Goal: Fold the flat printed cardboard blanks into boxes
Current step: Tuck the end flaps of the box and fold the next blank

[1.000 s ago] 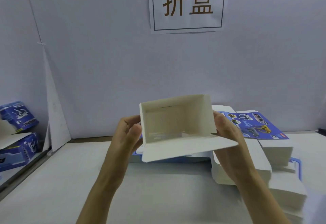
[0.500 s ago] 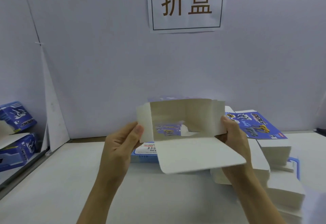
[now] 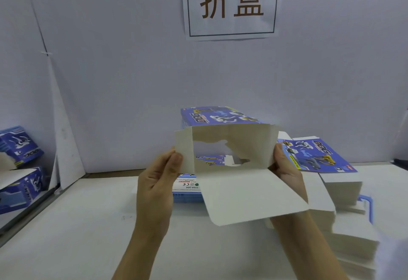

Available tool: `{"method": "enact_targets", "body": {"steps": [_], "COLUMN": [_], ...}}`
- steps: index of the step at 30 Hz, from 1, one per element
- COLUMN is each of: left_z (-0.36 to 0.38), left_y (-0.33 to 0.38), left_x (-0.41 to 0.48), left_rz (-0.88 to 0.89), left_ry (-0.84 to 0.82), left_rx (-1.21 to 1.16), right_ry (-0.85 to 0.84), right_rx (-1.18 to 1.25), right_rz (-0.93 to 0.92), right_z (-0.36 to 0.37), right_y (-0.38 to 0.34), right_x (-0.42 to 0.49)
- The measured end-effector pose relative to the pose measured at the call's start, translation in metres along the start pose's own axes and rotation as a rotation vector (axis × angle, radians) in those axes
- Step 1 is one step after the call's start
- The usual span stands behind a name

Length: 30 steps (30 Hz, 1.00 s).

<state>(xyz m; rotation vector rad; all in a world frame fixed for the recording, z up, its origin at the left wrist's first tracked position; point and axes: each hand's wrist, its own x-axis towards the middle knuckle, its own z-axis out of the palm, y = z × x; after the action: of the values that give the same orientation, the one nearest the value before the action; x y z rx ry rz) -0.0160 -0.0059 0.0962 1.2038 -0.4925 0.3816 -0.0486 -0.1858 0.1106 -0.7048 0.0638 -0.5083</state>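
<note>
Held above the table, the half-formed box is tipping level, its far end now unclosed, as the left hand and right hand are pinching its side flaps.

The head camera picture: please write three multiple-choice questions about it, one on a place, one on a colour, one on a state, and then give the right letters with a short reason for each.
1. Where do the finished boxes stand?
A. at the left edge of the view
B. on top of the wall sign
C. under the right hand

2. What colour is the printed outside of the box in the hands?
A. red
B. blue
C. green

3. How is the near end of that box?
A. taped shut
B. crushed flat
C. open, its large flap hanging toward the camera

Answers:
1. A: two blue boxes sit stacked at the far left.
2. B: its top panel shows blue print, the inside plain white.
3. C: one looks straight through it, while the left hand and right hand hold its side flaps.
</note>
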Motion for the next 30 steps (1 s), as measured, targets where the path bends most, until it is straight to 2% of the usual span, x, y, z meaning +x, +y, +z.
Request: {"method": "enact_targets", "body": {"steps": [2,5,9,13,15,18,20,22,24,27,30], "left_z": [0.003,0.005,-0.005,-0.018,-0.016,-0.002,0.008,0.012,0.013,0.017,0.022], "left_y": [0.0,0.001,0.01,0.019,0.02,0.021,0.02,0.019,0.014,0.009,0.009], "left_x": [0.0,0.001,0.006,0.01,0.008,0.003,0.002,0.0,-0.001,-0.004,-0.007], "left_rz": [-0.082,-0.236,-0.695,-0.858,-0.84,-0.686,-0.603,-0.534,-0.512,-0.482,-0.453], "left_ry": [0.041,0.053,-0.13,-0.269,-0.289,-0.175,-0.085,0.022,0.136,0.211,0.242], "left_rx": [-0.088,-0.129,-0.45,-0.566,-0.478,-0.407,-0.505,-0.571,-0.557,-0.532,-0.47], "right_ry": [-0.049,-0.103,-0.054,-0.058,-0.103,-0.277,-0.25,-0.215,-0.229,-0.18,-0.049], "right_rx": [-0.011,-0.129,-0.383,-0.479,-0.407,-0.173,-0.051,-0.046,-0.172,-0.614,-0.789], "right_rz": [-0.007,-0.112,-0.261,-0.237,-0.18,-0.067,-0.007,0.082,0.079,-0.19,-0.352], "right_z": [0.001,0.002,0.001,-0.002,0.003,0.007,0.002,-0.005,-0.008,-0.012,-0.013], "right_y": [0.002,0.002,-0.012,-0.026,-0.028,-0.026,-0.022,-0.016,-0.009,0.004,0.014], "right_x": [-0.006,-0.013,-0.018,-0.018,-0.016,-0.011,-0.01,-0.008,-0.005,0.002,0.003]}}
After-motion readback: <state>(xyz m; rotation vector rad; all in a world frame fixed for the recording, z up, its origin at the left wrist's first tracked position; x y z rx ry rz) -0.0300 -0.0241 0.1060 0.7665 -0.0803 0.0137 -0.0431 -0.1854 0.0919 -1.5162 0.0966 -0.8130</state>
